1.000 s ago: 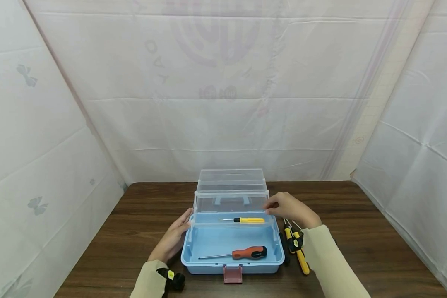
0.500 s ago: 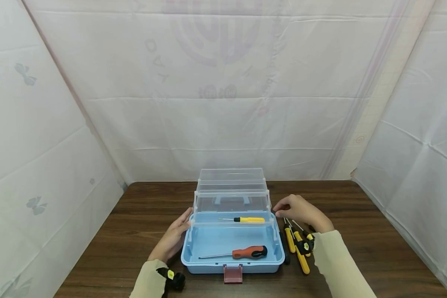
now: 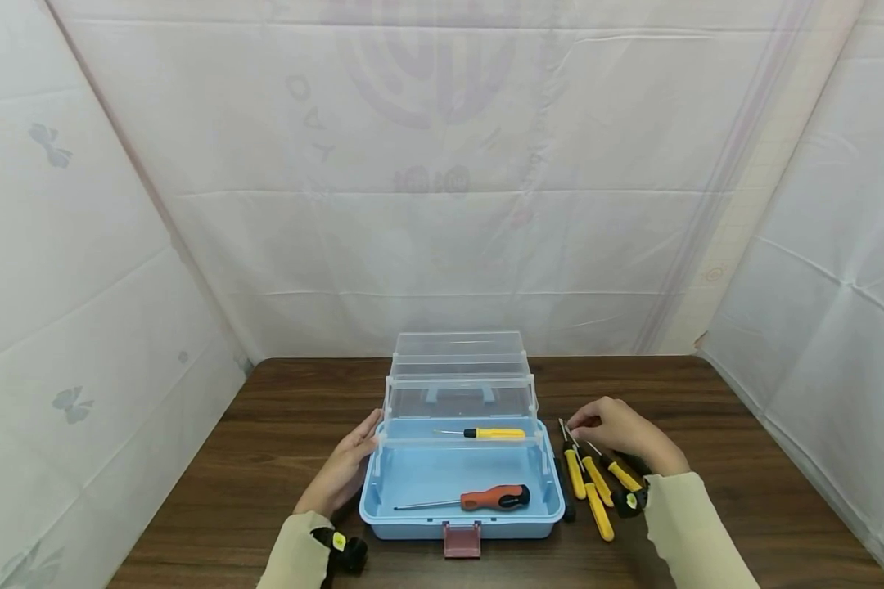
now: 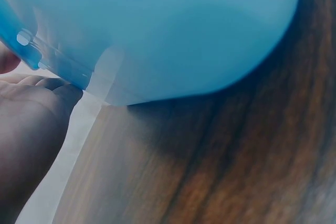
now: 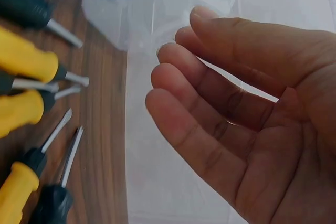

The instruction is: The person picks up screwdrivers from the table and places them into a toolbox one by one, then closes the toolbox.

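A blue toolbox [image 3: 405,530] stands with its lid raised. My left hand [image 3: 348,468] rests at its left side, fingers extended along the wall; part of that hand [image 4: 31,124] shows beside the blue wall in the left wrist view. An orange-and-black screwdriver [image 3: 495,497] lies in the bottom of the box. On the clear tray [image 3: 412,442] above it is a yellow-handled screwdriver [image 3: 499,433]. To the right, my right hand [image 3: 619,427] hovers near the shaft ends of several yellow-handled screwdrivers [image 3: 599,514]. In the right wrist view its relaxed fingers [image 5: 184,124] hold nothing.
A black-handled screwdriver [image 5: 52,203] lies among the yellow ones, and another dark handle [image 3: 569,501] lies close by the box's right wall. The clear lid [image 3: 458,348] stands up at the back. White sheeting [image 3: 442,245] walls in the brown wooden table [image 3: 302,425].
My right hand has moved from the tray's right edge, rightward and slightly down, to beside the loose screwdrivers. The left hand and toolbox have stayed in place.
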Motion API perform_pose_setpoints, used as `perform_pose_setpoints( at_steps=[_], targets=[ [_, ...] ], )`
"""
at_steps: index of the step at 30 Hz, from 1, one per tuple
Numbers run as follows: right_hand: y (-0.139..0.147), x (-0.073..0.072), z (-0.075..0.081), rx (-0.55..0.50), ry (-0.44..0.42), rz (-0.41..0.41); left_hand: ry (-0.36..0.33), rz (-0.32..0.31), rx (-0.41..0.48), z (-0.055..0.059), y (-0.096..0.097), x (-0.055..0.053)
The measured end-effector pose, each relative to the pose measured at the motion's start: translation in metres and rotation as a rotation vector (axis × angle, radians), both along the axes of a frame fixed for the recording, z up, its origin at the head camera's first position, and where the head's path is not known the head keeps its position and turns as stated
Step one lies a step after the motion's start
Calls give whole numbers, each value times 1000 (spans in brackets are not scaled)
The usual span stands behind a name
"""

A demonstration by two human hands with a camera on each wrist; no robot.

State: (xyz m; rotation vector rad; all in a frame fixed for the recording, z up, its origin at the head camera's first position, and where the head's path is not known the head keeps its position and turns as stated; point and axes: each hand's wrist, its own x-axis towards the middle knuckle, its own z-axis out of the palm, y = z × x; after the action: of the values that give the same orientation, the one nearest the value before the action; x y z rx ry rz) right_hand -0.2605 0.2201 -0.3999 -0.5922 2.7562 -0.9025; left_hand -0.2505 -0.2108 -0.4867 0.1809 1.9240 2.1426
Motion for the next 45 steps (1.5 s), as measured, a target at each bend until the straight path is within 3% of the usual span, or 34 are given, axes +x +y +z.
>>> perform_pose_setpoints(
  at_steps=[14,20,45],
  targets=[
    [21,8,-11,34,-39,-112,22,-25,-22,0,-1,0],
    [25,10,-14,60,-66,-161,-1,3,-8,0,0,0],
    [44,17,-37,80,-95,-195,15,-27,-31,2,-1,2]
  ],
)
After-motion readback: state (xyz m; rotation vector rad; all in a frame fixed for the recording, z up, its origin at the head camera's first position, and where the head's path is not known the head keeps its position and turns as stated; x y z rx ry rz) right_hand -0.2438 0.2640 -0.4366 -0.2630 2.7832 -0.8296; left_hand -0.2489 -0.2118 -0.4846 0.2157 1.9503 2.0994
